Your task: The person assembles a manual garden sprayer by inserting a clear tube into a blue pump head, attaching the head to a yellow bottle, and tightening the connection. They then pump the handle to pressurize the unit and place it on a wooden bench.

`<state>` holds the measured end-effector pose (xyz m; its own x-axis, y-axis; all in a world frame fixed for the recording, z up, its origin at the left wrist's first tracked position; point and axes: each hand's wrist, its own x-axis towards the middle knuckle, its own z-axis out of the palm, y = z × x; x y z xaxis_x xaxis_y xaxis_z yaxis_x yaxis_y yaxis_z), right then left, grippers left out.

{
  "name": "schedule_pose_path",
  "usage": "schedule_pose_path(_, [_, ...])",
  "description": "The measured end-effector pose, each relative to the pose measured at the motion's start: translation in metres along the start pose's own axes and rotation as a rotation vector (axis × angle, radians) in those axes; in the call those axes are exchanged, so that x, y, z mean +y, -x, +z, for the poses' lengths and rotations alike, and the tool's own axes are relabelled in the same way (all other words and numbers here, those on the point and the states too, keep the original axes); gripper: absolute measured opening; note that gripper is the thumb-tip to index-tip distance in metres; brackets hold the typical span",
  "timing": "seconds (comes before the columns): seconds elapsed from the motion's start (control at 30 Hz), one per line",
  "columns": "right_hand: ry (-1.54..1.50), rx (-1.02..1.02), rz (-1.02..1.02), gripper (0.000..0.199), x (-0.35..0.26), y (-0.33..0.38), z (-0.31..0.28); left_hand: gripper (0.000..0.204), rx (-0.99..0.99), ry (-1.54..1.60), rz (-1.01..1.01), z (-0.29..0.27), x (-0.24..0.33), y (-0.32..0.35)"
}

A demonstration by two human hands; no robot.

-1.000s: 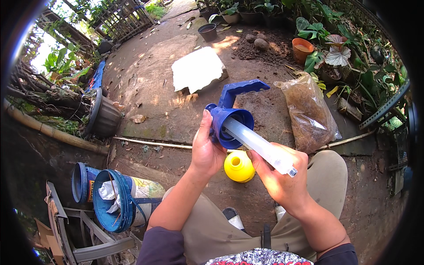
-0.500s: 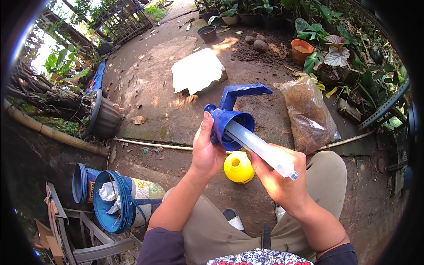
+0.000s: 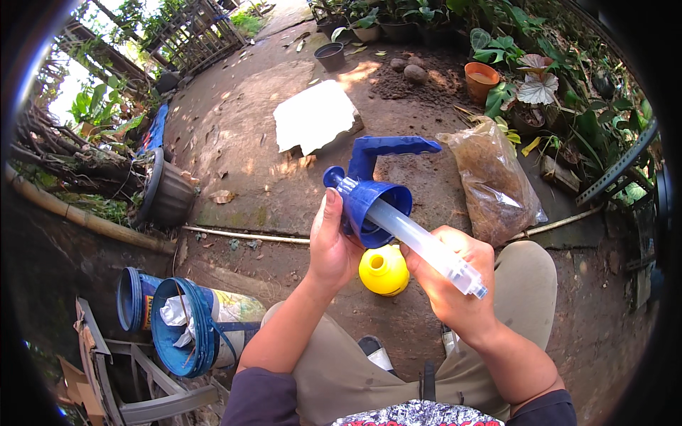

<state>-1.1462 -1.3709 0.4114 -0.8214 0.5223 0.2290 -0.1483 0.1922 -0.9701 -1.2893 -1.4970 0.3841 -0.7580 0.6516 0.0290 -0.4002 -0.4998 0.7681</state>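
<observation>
A blue sprayer pump head (image 3: 380, 206) with a long side handle is tilted in front of me. My left hand (image 3: 332, 241) is closed round its near left side, thumb up beside the small round knob. From the head's open collar runs a translucent pump tube (image 3: 430, 252), down to the right. My right hand (image 3: 458, 284) is wrapped round that tube, its stepped lower end sticking out past the fingers. Just below the head, a yellow bottle (image 3: 384, 271) with an uncapped neck stands on the ground between my knees.
A white slab (image 3: 317, 118) lies ahead, and a clear bag of brown fibre (image 3: 494, 184) sits to the right. At my left are blue buckets (image 3: 186, 330) and a grey frame (image 3: 160, 405). Potted plants and an orange pot (image 3: 481, 84) line the far right.
The pump head and tube have turned slightly in my hands, showing more of the knob's stem. The tube's lower end has shifted a little down and right.
</observation>
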Motion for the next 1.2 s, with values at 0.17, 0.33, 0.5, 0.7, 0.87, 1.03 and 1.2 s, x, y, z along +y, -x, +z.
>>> schedule_pose_path(0.17, [-0.062, 0.001, 0.055, 0.014, 0.001, 0.001, -0.002, 0.051, -0.007, -0.009, -0.042, -0.007, -0.005, -0.001])
schedule_pose_path(0.33, [0.371, -0.044, -0.404, 0.008, 0.016, -0.008, -0.011, 0.052, 0.002, -0.059, -0.022, -0.006, -0.010, -0.001])
schedule_pose_path(0.5, [0.621, -0.037, -0.486, 0.023, 0.005, 0.000, -0.008, 0.055, 0.013, -0.020, 0.027, -0.004, -0.013, 0.000])
schedule_pose_path(0.7, [0.545, -0.010, -0.413, 0.016, 0.003, 0.002, -0.007, 0.057, -0.013, 0.023, 0.025, -0.001, -0.012, 0.002])
schedule_pose_path(0.87, [0.574, -0.036, -0.418, 0.009, 0.000, 0.002, -0.010, 0.058, -0.043, 0.025, 0.020, -0.007, -0.016, 0.001])
schedule_pose_path(1.03, [0.519, -0.006, -0.433, 0.005, -0.002, 0.002, -0.010, 0.058, -0.059, -0.001, 0.015, -0.006, -0.015, 0.001])
schedule_pose_path(1.2, [0.192, 0.049, -0.250, 0.004, -0.002, 0.006, -0.003, 0.061, -0.041, -0.018, -0.021, -0.010, -0.019, 0.004])
